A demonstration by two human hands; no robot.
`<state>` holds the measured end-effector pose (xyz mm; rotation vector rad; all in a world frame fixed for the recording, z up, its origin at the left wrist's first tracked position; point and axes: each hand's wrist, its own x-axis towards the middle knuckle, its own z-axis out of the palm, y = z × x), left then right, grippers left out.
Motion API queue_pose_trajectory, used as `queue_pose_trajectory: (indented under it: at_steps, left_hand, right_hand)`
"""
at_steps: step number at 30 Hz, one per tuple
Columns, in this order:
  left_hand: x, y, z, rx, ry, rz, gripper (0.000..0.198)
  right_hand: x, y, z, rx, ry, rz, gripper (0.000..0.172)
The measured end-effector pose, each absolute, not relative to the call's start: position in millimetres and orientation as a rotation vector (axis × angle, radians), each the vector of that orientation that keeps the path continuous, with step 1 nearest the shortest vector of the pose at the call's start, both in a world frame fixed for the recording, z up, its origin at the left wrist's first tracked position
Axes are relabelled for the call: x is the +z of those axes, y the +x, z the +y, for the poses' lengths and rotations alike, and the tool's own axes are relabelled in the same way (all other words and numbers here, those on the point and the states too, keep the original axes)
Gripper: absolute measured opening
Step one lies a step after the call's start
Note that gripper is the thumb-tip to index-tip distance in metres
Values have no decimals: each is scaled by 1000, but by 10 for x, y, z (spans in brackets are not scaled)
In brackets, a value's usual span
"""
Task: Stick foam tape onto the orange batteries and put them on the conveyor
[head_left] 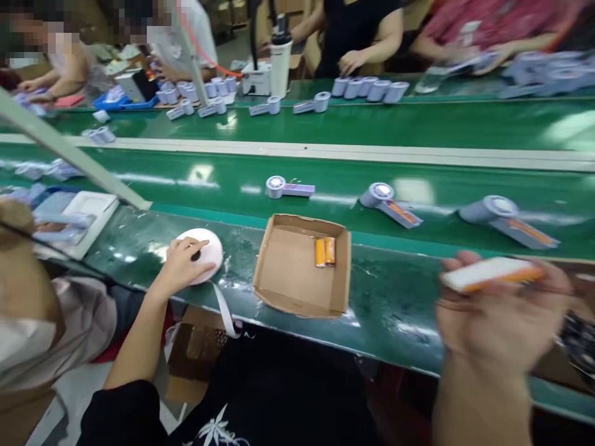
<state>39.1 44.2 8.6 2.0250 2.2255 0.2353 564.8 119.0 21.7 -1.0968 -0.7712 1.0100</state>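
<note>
My left hand (183,263) rests on a white roll of tape (207,251) at the near edge of the green bench, fingers curled over its top; a loose strip hangs down from it. My right hand (499,313), blurred by motion, is raised at the right and pinches a flat white and orange piece (490,274). Between the hands lies a shallow cardboard tray (288,272) with two orange batteries (325,251) in it.
On the green conveyor belt (325,167) lie several pale handheld fan bodies (288,186), more of them in rows at the far side. Other people work across the belt and at my left. A white box (88,217) sits at the left.
</note>
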Motion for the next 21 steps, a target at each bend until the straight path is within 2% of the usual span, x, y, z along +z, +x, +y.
queue_pose_trajectory:
  at_steps: [2, 4, 6, 9, 11, 15, 21]
  left_hand:
    - [67, 659, 1012, 443, 2200, 2127, 41]
    - [102, 1099, 1667, 489, 2395, 1937, 43]
    - [156, 1533, 2293, 402, 2562, 1761, 44]
    - [167, 1918, 2980, 130, 2625, 1750, 44]
    - [123, 2006, 3231, -22, 2562, 1800, 45]
    - [29, 2070, 3489, 24, 2324, 1955, 59]
    - [-19, 2170, 3760, -90, 2279, 1848, 48]
  right_hand:
    - [152, 5435, 1223, 937, -966, -821, 43]
    - [117, 5271, 1312, 1005, -886, -917, 46]
    - [133, 5170, 1347, 1071, -863, -997, 49]
    - [214, 5123, 1231, 1142, -844, -1062, 51]
    - [249, 5157, 1112, 1205, -835, -1086, 53]
    - [219, 5265, 1009, 1339, -899, -1137, 53]
    - [255, 5239, 1433, 1312, -940, -1233, 57]
